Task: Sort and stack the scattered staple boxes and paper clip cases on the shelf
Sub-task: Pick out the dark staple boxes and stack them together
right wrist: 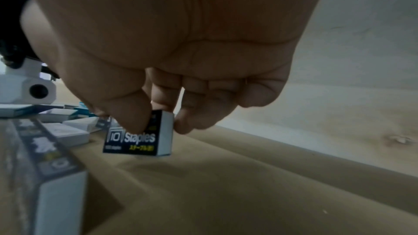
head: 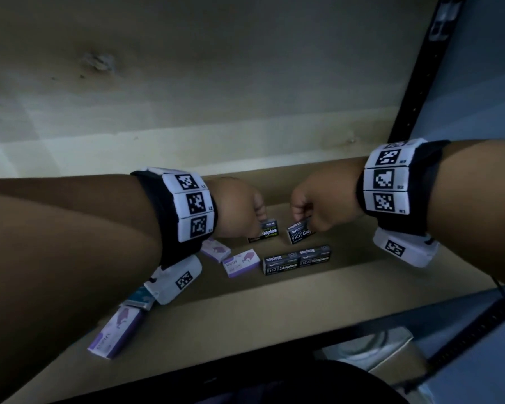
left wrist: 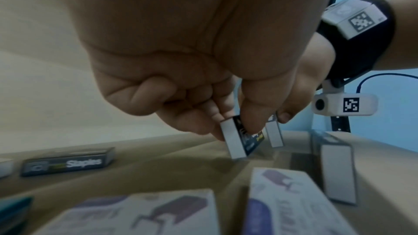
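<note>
Each hand holds one small black staple box above the brown shelf board. My left hand pinches a black box between thumb and fingertips. My right hand pinches another black box, lifted slightly off the board. Two more black staple boxes lie end to end just in front of them. Purple-and-white staple boxes lie to the left, with a longer purple one near the shelf's front edge.
A teal box lies half hidden under my left wrist camera. The pale back wall closes the shelf behind. A black metal upright stands at the right. The shelf's dark front rail runs below.
</note>
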